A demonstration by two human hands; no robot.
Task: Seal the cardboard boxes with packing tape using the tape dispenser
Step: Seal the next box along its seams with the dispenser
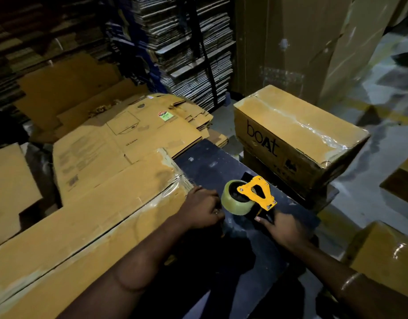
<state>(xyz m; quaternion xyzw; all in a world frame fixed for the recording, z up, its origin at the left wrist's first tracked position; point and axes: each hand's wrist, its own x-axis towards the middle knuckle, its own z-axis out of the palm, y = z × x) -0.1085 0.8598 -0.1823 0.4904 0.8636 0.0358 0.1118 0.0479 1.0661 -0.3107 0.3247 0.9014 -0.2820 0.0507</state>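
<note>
Dispenser on dark table, boxes on both sides.
Tape dispenser [251, 196] on table [205, 164], between left hand [201, 209] and right hand [282, 229]. Flat cardboard [101, 203] left of table; sealed box [297, 134] behind-right on another box; stacked sheets [189, 47] at back.

— Where does the camera sit?
— There is one view only, worn on the person's head; it looks forward and steeply down over both forearms.
— What lies nearest the lens?
— The dark table [221, 162] fills the lower middle, close below. The forearms enter from the bottom edge and reach out over it.
— And around the table?
— Left of it lie flattened cardboard sheets [120, 143]. Beyond its far right corner stands a taped box [297, 137]. Behind the table, farther away, rise stacks of folded cartons [193, 54].
— Is the picture straight?
— No: the lens is wide, so lines bend toward the edges, and the far parts are dim.
</note>
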